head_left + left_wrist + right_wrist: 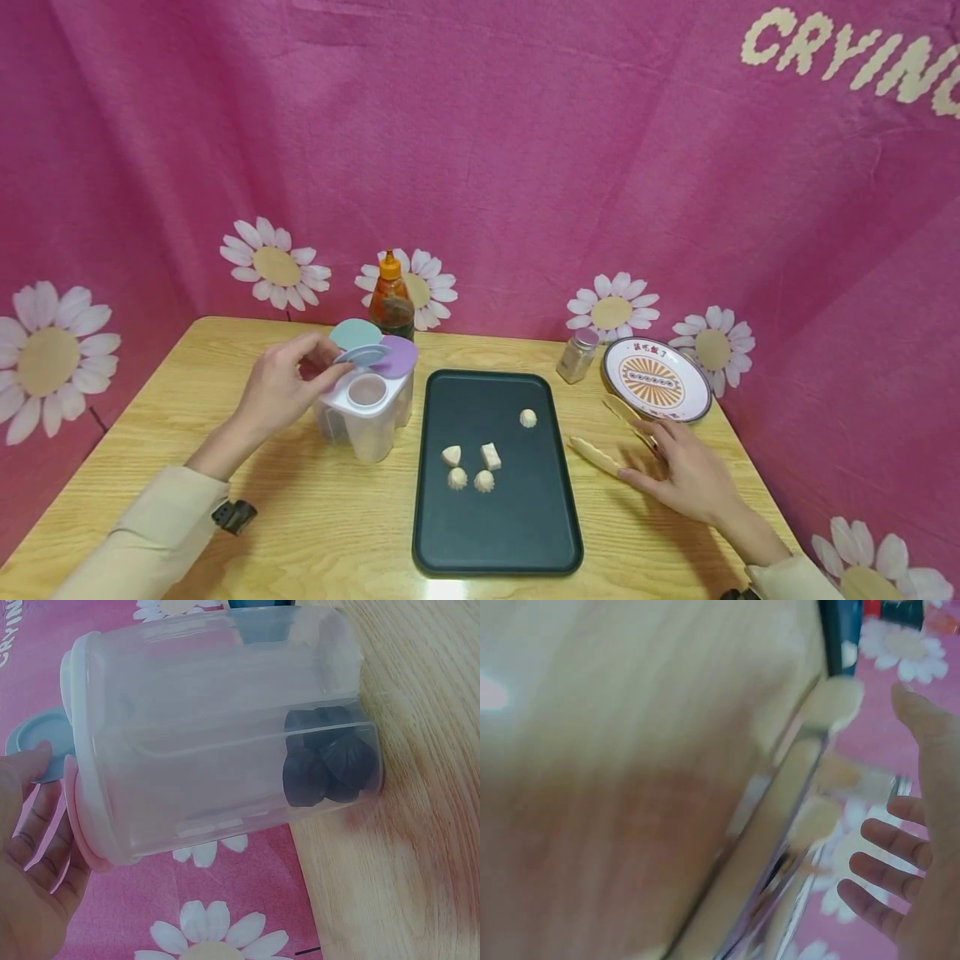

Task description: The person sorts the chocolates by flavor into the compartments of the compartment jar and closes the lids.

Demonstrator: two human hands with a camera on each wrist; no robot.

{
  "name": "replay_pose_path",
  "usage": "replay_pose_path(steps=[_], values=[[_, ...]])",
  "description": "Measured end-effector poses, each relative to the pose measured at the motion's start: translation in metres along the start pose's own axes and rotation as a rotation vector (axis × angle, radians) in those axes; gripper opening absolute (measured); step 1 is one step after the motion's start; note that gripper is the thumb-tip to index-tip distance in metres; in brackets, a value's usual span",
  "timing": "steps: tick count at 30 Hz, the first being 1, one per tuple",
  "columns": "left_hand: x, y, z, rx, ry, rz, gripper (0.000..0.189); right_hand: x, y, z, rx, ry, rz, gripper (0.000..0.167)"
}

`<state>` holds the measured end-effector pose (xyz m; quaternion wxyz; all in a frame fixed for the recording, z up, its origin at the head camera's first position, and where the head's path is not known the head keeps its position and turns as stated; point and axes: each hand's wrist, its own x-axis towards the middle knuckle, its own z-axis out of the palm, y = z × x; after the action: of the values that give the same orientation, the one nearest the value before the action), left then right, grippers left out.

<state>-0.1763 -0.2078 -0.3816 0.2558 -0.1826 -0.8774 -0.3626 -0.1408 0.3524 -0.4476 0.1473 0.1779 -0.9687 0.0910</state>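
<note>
My left hand (288,377) pinches the raised blue lid (363,355) of a clear multi-compartment storage container (375,429). The round opening below that lid is uncovered, while green and purple lids (400,357) lie flat beside it. In the left wrist view, dark moulded pieces (330,757) sit at the bottom of one compartment. Over on the right, my right hand (686,475) hovers at a pair of tongs (595,455) with pale tips, spread apart on the table. Its fingers (889,874) are extended and loosely parted, gripping nothing in the right wrist view.
A dark tray (495,533) between the hands bears several small cream-coloured moulded pieces (484,481). Behind the container stands a sauce bottle (392,304) with an orange cap. A small spice jar (577,357) and a patterned plate (701,392) are at the back right.
</note>
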Motion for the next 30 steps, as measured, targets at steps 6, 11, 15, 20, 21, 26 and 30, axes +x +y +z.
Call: replay_pose_path(steps=[6,11,15,20,21,26,30], values=[[0.000,0.000,0.000,0.010,0.000,0.003,0.022,-0.019,0.024,0.003,-0.038,0.008,0.062,0.088],[0.000,0.001,-0.001,0.006,-0.003,-0.006,0.022,-0.028,0.035,0.005,-0.050,0.001,0.092,0.093],[0.000,0.001,-0.001,0.005,-0.005,-0.004,0.022,-0.036,0.042,0.007,-0.071,-0.011,0.099,0.090],[0.000,0.001,0.000,0.005,-0.007,-0.010,0.021,-0.045,0.047,0.011,-0.089,-0.020,0.098,0.086],[0.000,0.001,0.000,0.004,-0.006,-0.012,0.021,-0.046,0.048,0.011,-0.094,-0.020,0.097,0.085],[0.000,0.000,0.001,0.000,-0.007,-0.017,0.021,-0.046,0.050,0.014,-0.102,-0.027,0.086,0.081],[0.000,0.000,0.001,0.001,-0.011,-0.018,0.021,-0.045,0.050,0.016,-0.109,-0.049,0.092,0.078]])
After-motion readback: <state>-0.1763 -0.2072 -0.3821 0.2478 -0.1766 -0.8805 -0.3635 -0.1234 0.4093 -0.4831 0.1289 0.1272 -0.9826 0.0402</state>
